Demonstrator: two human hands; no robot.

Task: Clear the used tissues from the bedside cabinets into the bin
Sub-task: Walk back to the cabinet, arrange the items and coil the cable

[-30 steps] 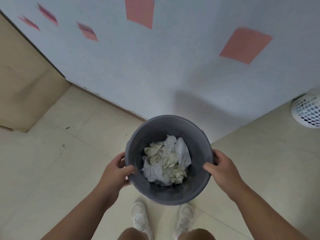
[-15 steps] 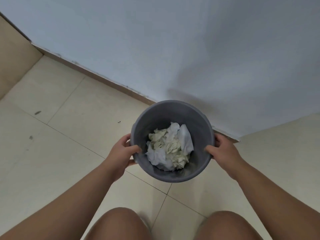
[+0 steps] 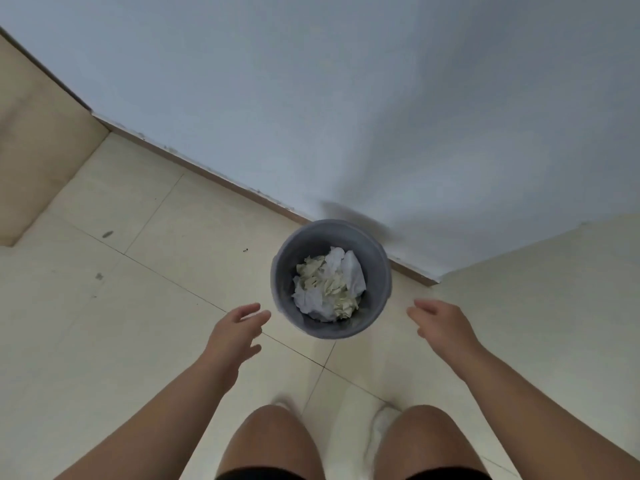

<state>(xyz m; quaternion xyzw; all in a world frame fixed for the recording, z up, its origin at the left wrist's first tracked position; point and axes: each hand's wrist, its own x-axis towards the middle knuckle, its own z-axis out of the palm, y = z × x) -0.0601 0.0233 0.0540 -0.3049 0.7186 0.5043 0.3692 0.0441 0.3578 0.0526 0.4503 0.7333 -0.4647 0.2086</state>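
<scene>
Bin upright on floor against far wall, tissues inside; left hand and right hand flank it, fingers loosely spread, holding nothing: best to withdraw them without nudging rim.

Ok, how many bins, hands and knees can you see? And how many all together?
Bins: 1, the bin
Hands: 2, left hand and right hand
Knees: 2, left knee and right knee
Total: 5
</scene>
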